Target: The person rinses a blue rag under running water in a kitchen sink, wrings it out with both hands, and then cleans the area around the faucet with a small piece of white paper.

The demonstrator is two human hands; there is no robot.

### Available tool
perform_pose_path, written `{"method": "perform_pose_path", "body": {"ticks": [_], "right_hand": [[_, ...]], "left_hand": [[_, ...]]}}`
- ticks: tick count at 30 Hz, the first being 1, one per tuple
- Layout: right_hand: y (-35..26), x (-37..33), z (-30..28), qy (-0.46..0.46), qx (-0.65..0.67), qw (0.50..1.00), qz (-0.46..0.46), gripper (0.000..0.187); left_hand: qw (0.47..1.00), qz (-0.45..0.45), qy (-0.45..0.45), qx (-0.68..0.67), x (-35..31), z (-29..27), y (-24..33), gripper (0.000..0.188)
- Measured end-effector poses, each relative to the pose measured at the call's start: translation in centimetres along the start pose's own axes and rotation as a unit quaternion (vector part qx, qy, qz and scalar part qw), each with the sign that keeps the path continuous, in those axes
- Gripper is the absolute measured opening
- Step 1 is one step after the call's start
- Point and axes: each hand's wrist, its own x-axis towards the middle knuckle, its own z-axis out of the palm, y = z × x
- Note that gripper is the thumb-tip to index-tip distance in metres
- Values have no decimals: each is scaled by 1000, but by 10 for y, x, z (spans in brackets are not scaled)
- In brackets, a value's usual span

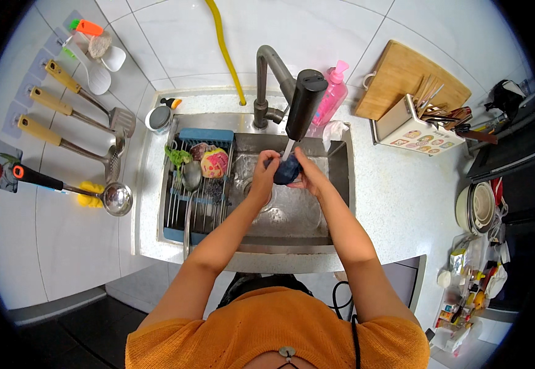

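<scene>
Over the sink [341, 203], a dark blue rounded thing [287, 171], its exact kind unclear, is between my two hands. My left hand [265, 173] grips it at its left side with bent fingers. On the opposite side, my right hand [308, 174] is curled round it, some fingers beneath. A stream of water runs onto it from the dark spout of the faucet [304, 104]. Left of my hands, a drying rack [206, 134] sits across the sink, bearing a large spoon [191, 177], a pink and yellow ball-shaped scrubber or sponge [214, 163] and leafy greens [177, 157].
A pink pump bottle [331, 98] stands behind the faucet, beside a white cloth [335, 133]. At the right are a cutting board [396, 80] and a utensil holder [418, 132]. Spatulas and a ladle [117, 198] hang on the left wall. A yellow hose [221, 43] runs down the back wall.
</scene>
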Motion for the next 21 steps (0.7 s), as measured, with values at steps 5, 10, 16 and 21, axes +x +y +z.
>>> {"method": "perform_pose_path", "body": {"ticks": [5, 10, 16, 21], "right_hand": [[6, 8, -6, -49, -35, 978, -201, 27], [11, 8, -6, -121, -68, 963, -230, 28], [13, 9, -9, -145, -12, 964, -224, 32], [15, 3, -22, -165, 25, 983, -76, 46]], "left_hand": [[992, -75, 22, -98, 6, -31, -24, 29], [922, -319, 5, -219, 10, -45, -40, 43], [881, -382, -17, -277, 1, -29, -33, 43], [961, -159, 91, -207, 20, -26, -35, 30]]}}
